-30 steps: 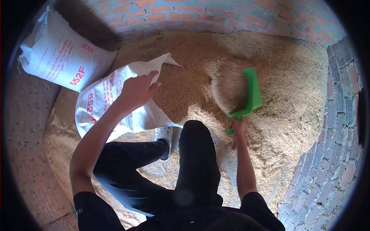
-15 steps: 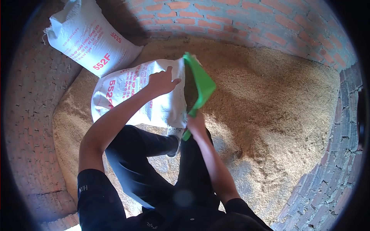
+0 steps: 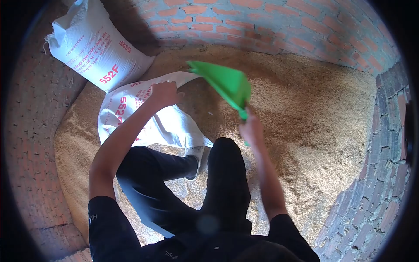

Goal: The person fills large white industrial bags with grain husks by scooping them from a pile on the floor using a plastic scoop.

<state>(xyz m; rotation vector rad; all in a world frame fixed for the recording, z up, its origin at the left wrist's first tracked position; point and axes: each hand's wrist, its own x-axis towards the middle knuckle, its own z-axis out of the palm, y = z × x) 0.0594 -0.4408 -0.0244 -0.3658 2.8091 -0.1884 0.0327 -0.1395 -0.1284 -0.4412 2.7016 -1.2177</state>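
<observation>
My right hand (image 3: 252, 129) is closed round the handle of a green dustpan (image 3: 229, 83), which is raised and tilted just off the mouth of a white woven sack (image 3: 176, 126). The sack lies on its side with red print and its open end facing right. My left hand (image 3: 165, 94) is curled at the upper rim of that mouth, gripping the sack; some fingertips are hidden. Loose tan grain or husk (image 3: 305, 118) spreads around the sack and to the right of the dustpan.
A full white sack marked 552F (image 3: 102, 48) leans at the back left. A curved brick wall (image 3: 244, 22) encloses the grain heap. My dark-trousered legs (image 3: 152, 183) are bent close to the open sack, and one shoe (image 3: 195, 161) rests beside its lower edge.
The dustpan has moved out of the sack's mouth to the right and turned over. My left hand has drawn back left and curled, and the sack's mouth now sags.
</observation>
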